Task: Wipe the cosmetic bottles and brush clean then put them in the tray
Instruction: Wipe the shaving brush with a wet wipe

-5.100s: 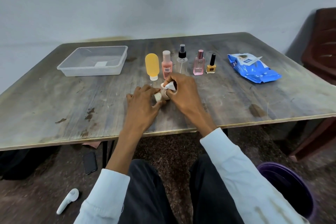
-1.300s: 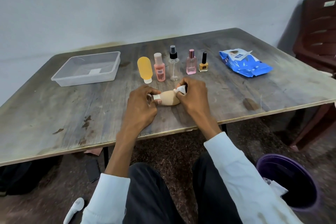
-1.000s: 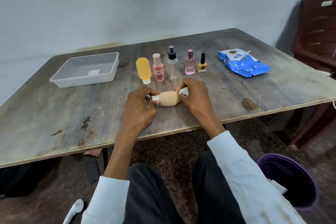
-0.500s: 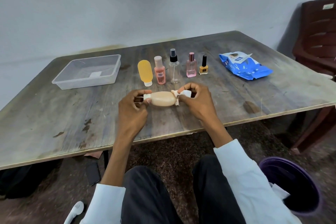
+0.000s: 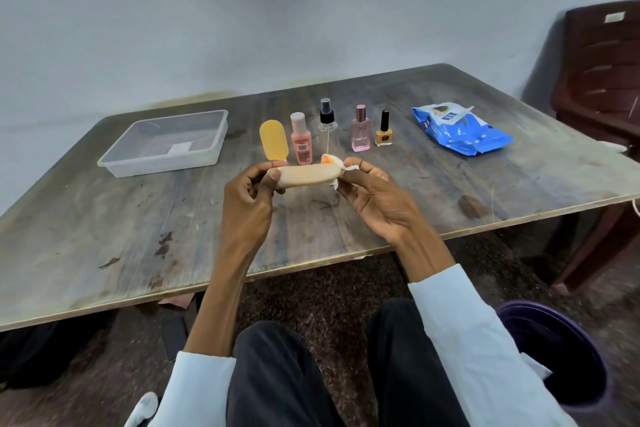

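Note:
A beige tube bottle (image 5: 304, 175) lies sideways in the air above the table. My left hand (image 5: 247, 194) grips its left end. My right hand (image 5: 370, 191) pinches a white wipe (image 5: 341, 168) round its right end. Behind them stand a yellow bottle (image 5: 274, 144), a pink bottle (image 5: 301, 140), a clear spray bottle (image 5: 327, 123), a pink perfume bottle (image 5: 360, 132) and a yellow nail polish (image 5: 383, 132) in a row. The clear plastic tray (image 5: 194, 159) sits empty at the back left. I see no brush.
A blue pack of wipes (image 5: 460, 130) lies at the back right of the wooden table (image 5: 104, 218). A brown chair (image 5: 602, 80) stands at the right. A purple bin (image 5: 557, 354) is on the floor by my right leg.
Both hands have lifted the beige bottle up off the table and turned it level. My right hand with the wipe has slid to the bottle's right end.

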